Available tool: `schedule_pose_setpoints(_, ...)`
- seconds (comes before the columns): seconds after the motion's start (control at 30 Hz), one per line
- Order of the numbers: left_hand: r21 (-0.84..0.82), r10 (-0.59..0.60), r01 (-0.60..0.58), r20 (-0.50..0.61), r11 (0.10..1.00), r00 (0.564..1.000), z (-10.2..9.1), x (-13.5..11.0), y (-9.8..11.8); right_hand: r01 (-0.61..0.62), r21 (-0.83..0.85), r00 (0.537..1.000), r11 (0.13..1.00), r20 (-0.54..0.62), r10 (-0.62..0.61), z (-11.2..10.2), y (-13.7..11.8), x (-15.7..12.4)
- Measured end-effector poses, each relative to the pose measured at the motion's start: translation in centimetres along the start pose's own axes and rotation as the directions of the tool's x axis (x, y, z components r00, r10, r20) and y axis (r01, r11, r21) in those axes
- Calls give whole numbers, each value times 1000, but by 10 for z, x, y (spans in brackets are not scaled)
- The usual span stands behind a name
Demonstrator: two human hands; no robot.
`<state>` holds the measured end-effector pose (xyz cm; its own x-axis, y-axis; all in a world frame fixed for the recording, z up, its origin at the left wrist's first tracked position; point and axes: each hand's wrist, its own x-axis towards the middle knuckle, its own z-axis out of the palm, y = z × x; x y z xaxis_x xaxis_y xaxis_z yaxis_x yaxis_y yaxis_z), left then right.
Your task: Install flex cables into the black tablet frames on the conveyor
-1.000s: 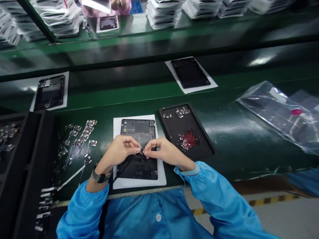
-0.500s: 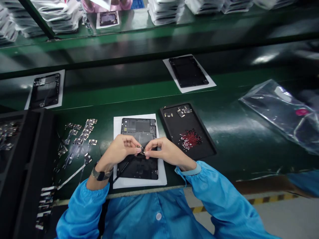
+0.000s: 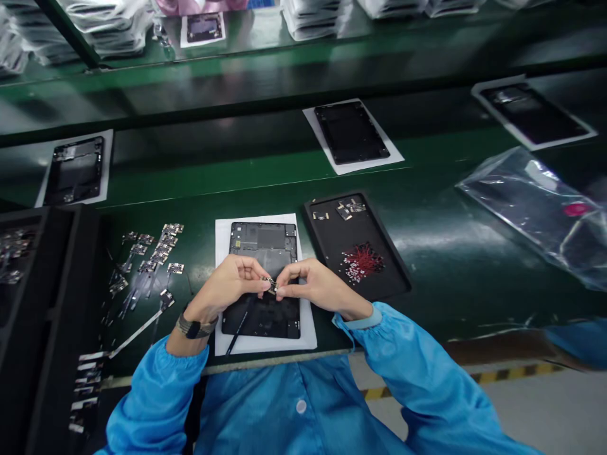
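A small circuit board (image 3: pixel 272 286) is pinched between my two hands above a black tablet housing (image 3: pixel 265 319). My left hand (image 3: pixel 241 278) grips its left side with thumb and forefinger, the other fingers curled. On the right side, my right hand (image 3: pixel 298 281) holds it in the same kind of pinch. A thin black strip (image 3: pixel 239 327) slants down-left below the board, across the housing; whether it joins the board is hidden by my fingers. Under the housing lies a white sheet (image 3: pixel 308 332).
To the right, a black tray (image 3: pixel 332 243) holds small boards and a heap of red-wired parts (image 3: pixel 363 262). Several boards with cables (image 3: pixel 159 253) lie left, beside a black foam box (image 3: pixel 61 284). Tablet housings (image 3: pixel 353 133) rest on the belt behind. A clear plastic bag (image 3: pixel 535 208) lies right.
Housings on the belt have shifted slightly left, and another has come into view at the right. The black strip now hangs steeper and further right. Both hands keep their pinch on the board.
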<state>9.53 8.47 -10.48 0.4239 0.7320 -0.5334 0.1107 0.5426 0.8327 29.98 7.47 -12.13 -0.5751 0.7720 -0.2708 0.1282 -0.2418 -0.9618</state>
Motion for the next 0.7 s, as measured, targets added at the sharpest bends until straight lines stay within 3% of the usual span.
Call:
schedule_pose_setpoints(0.17, -20, 33, -33, -25, 999, 999, -1, -1, 3, 42, -61, 999, 997, -1, -42, -5, -5, -1)
schedule_pose_setpoints(0.23, -30, 80, -83, -81, 996, 993, -7, -5, 8, 98, -180, 986, 979, -119, -121, -10, -9, -7)
schedule_pose_setpoints(0.33, -134, 166, -200, -231, 971, 959, -22, -15, 16, 99, -431, 919, 897, -306, -248, -12, -9, -20)
schedule_pose_setpoints(0.43, -292, 216, -313, -321, 904, 922, -34, -22, 20, -10, -645, 938, 764, -270, -216, -2, -4, -32)
schedule_pose_setpoints(0.53, -363, 255, -378, -343, 852, 904, -40, -23, 20, -119, -772, 955, 625, -261, -141, 13, 3, -37)
schedule_pose_setpoints(0.7, -384, 254, -379, -338, 842, 906, -37, -18, 16, -134, -816, 952, 563, -263, -155, 27, 7, -31)
